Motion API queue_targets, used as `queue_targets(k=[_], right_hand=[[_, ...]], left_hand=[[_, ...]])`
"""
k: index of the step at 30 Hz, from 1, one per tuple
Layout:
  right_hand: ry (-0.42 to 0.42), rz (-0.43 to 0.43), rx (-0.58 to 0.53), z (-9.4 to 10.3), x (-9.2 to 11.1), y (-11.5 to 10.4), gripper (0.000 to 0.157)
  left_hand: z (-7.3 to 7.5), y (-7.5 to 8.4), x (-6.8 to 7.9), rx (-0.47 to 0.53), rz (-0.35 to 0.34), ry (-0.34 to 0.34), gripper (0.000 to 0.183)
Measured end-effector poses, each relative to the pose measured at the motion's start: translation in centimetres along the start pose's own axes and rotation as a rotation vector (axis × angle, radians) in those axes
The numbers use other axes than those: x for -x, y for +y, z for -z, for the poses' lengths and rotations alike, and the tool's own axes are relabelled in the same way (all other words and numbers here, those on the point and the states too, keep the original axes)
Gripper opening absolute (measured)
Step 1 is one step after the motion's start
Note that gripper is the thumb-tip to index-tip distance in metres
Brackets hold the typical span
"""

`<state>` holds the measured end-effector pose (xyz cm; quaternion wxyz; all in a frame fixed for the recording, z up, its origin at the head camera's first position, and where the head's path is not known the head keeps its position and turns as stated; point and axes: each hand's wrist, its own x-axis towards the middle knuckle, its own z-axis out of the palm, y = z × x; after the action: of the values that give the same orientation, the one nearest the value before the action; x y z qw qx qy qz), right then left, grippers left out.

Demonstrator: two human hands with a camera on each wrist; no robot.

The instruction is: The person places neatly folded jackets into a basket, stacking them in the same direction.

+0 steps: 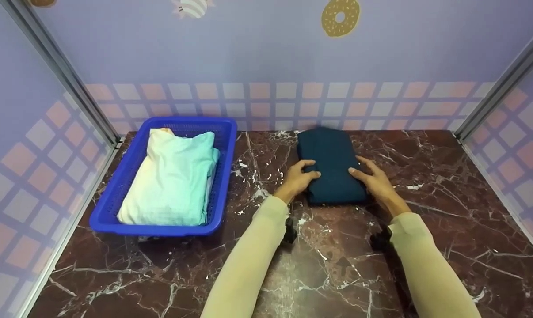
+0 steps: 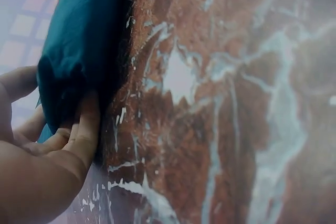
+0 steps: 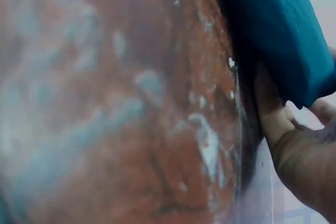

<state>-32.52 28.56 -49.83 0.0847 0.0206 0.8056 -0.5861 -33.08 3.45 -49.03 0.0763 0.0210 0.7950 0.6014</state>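
A folded dark teal-blue cloth (image 1: 330, 150) lies on the tabletop toward the back, right of centre. My left hand (image 1: 296, 180) grips its left long edge, thumb on top. On the opposite edge my right hand (image 1: 378, 183) holds it the same way, its thumb pressing the top face. In the left wrist view the left fingers (image 2: 86, 124) reach in against the underside of the cloth (image 2: 79, 35). The right wrist view has the right fingers (image 3: 273, 111) low at the side of the cloth (image 3: 278, 30); their tips are hidden.
To the left stands a blue plastic basket (image 1: 156, 229) with a folded white-and-mint cloth (image 1: 171, 176) in it. The brown marbled tabletop (image 1: 116, 282) meets a patterned back wall (image 1: 266, 53) and side panels at left and right.
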Motion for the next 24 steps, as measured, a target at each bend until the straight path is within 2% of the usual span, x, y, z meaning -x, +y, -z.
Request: queue_targets(k=[3,7,10,18,24], right_hand=[[-0.001,0.017,-0.048,0.1,0.1,0.0,0.078],[0.025,0.078,0.040,0.0,0.0,0.1,0.072],[0.005,0.093,0.078,0.0,0.0,0.4,0.072],[-0.148,0.055,-0.023,0.4,0.1,0.5,0.072],[-0.168,0.016,-0.078,0.5,0.5,0.6,0.063]], left_hand=[[0.1,0.1,-0.1,0.006,-0.013,0.001,0.045],[0.4,-0.1,-0.1,-0.010,-0.024,-0.016,0.045],[0.6,-0.4,0.0,-0.005,-0.019,-0.044,0.049],[1.2,-0.8,0.3,0.118,-0.016,-0.103,0.071],[1.2,-0.7,0.3,0.090,-0.001,-0.084,0.060]])
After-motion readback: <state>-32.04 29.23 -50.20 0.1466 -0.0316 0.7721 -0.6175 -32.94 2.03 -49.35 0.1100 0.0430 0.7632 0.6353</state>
